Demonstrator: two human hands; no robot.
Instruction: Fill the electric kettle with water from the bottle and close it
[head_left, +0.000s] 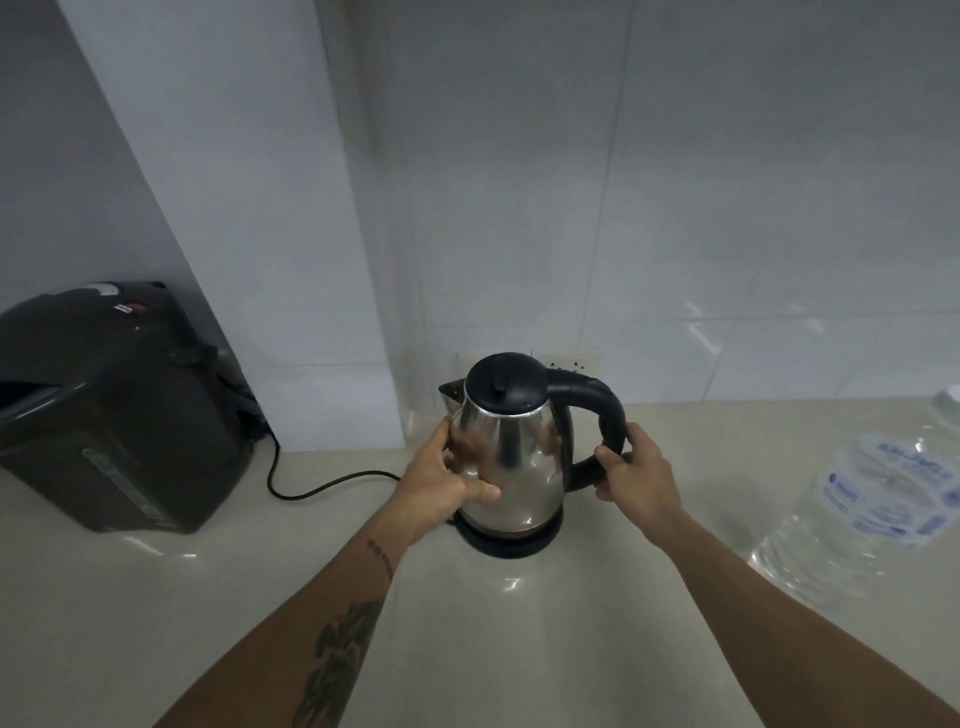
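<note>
While the black thermo pot (111, 410) sits idle at the far left, the left hand (441, 480) cups the steel body of the electric kettle (511, 452), fingers spread flat against it. The kettle stands upright on its base (511, 538) on the surface (208, 597), lid (501, 387) shut. The right hand (636, 475) is curled around the handle (605, 421). The water bottle (878, 504) lies well apart to the right, nearer that hand.
</note>
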